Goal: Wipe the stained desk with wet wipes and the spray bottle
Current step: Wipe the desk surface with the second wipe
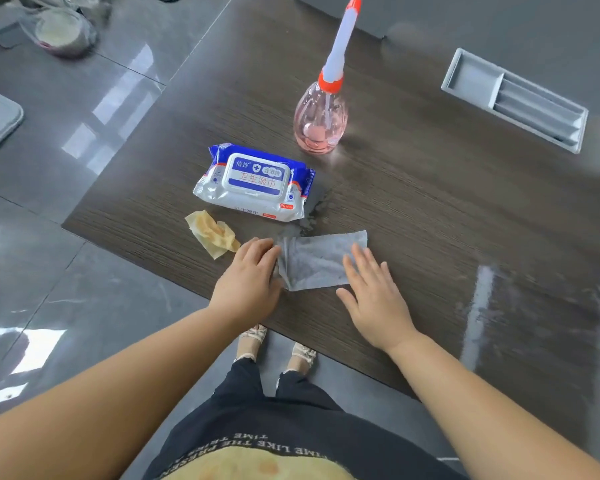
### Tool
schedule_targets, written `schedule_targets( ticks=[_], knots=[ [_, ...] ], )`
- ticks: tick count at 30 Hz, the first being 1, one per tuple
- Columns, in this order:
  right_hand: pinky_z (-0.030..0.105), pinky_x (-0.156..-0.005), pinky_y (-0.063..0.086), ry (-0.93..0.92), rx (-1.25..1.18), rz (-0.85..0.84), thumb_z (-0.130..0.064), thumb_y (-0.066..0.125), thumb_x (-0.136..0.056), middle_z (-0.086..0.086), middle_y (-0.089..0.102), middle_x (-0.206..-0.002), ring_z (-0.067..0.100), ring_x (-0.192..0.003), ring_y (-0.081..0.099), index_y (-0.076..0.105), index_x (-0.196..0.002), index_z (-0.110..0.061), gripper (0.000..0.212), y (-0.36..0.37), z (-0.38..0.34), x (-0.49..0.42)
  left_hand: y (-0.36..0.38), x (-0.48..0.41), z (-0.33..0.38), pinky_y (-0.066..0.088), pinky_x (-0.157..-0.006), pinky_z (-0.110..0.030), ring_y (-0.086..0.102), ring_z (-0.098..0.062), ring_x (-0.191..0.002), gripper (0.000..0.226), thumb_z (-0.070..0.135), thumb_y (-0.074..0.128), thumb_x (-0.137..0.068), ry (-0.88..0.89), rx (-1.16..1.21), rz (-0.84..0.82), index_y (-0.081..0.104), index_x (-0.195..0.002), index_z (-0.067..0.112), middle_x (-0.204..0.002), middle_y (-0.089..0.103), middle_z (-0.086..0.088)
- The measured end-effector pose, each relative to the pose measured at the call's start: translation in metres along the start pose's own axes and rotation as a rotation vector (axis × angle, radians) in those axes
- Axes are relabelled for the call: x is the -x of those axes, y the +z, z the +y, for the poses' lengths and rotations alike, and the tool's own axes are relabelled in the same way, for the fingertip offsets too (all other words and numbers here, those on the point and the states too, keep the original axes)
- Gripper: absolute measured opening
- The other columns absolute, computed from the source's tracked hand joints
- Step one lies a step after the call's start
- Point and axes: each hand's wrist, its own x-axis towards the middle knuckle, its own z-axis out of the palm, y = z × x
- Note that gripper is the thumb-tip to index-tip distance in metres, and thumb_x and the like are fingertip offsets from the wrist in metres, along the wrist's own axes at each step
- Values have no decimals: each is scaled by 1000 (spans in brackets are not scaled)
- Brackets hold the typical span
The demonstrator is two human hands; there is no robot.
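The desk (430,209) is viewed from above, and a wet wipe (321,263) is spread flat on it near the front edge, between the two hands. The wipe's creased left edge is gripped by the curled fingers of the left hand (248,271). Its right end is pressed down by the straight, spread fingers of the right hand (374,296). A wet smear (312,216) is seen on the wood just behind the wipe, beside the pack of wipes (253,183).

Several risks are judged likely. The thin sheet could be bunched up if it is pulled from one side while pinned at the other, so that less of it meets the stain. The used wipe (212,237), yellow-stained and crumpled just left of the left hand, could be brushed and its dirt smeared over the wood. The spray bottle (321,119), tall and upright further back, could be toppled by a wide sweep. Liquid could be pushed into the grey recessed tray (515,100) at the far right.

Counted: two wipes out, one flat and one used; one pack; one bottle; one tray; two hands
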Motion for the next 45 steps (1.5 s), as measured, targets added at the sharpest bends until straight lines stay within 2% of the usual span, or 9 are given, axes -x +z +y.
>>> schedule_targets(
  ticks=[6, 11, 15, 19, 24, 32, 36, 42, 45],
  knots=[
    [32, -102, 33, 369, -345, 330, -20, 53, -94, 9, 48, -137, 29, -127, 41, 54, -131, -9, 38, -20, -9, -12, 5, 0, -3, 40, -102, -44, 49, -38, -119, 39, 12, 59, -86, 20, -49, 134, 57, -124, 1, -127, 57, -15],
    [40, -90, 40, 726, -160, 130, -36, 59, -89, 6, 53, -120, 29, -110, 46, 66, -104, -22, 22, -42, -6, -45, 7, -1, -5, 50, -87, -48, 54, -37, -116, 45, 24, 63, -83, 122, -236, 64, 60, -123, 4, -128, 60, -7],
    [38, -90, 38, 702, -151, 69, -31, 52, -92, 3, 58, -113, 28, -107, 49, 62, -87, -23, 14, -43, -10, -49, 7, 7, -12, 53, -82, -46, 59, -36, -111, 54, 27, 78, -72, 112, -352, 33, 64, -118, 3, -124, 63, -7],
    [29, -73, 40, 600, -478, 148, -23, 51, -94, -3, 58, -92, 20, -93, 56, 55, -94, -15, 8, -55, -16, -41, 6, 12, -12, 36, -105, -46, 40, -36, -132, 54, 27, 60, -88, 91, -264, 12, 47, -136, 4, -143, 45, -8],
    [24, -73, 43, 326, -536, 246, -13, 61, -88, -2, 64, -92, 12, -80, 55, 61, -101, -11, 13, -54, -59, -45, 0, 18, -13, 46, -94, -47, 55, -39, -110, 35, 6, 65, -82, 5, -5, 128, 63, -117, 1, -117, 62, -17],
    [42, -77, 54, 261, -693, 117, -15, 56, -91, -1, 65, -98, 23, -77, 68, 61, -113, -16, 22, -31, -87, -46, 3, 23, -15, 34, -101, -33, 45, -28, -116, 34, 11, 49, -92, -112, 152, 153, 59, -125, 10, -121, 56, -8],
    [38, -90, 50, 84, -294, 304, -18, 46, -92, 10, 65, -112, 30, -102, 61, 67, -108, -5, 29, -24, -61, -40, 6, 20, -10, 46, -91, -41, 52, -34, -106, 34, 10, 46, -89, -71, 151, 166, 63, -118, 7, -114, 60, -10],
    [34, -114, -9, -226, 99, -180, -58, 5, -82, 2, -13, -151, 18, -138, -18, 10, -149, -10, 83, 2, -65, -41, 2, 15, -6, 47, -88, -41, 54, -35, -104, 44, 14, 41, -79, -34, 131, 172, 62, -116, 6, -114, 60, -12],
    [35, -114, -6, -195, 202, -164, -61, 4, -83, 3, -9, -152, 19, -141, -13, 7, -147, -14, 80, 8, -59, -34, -3, 11, -2, 41, -95, -38, 49, -32, -112, 38, 11, 45, -86, -25, 132, 146, 59, -122, 8, -120, 56, -11]
  ],
)
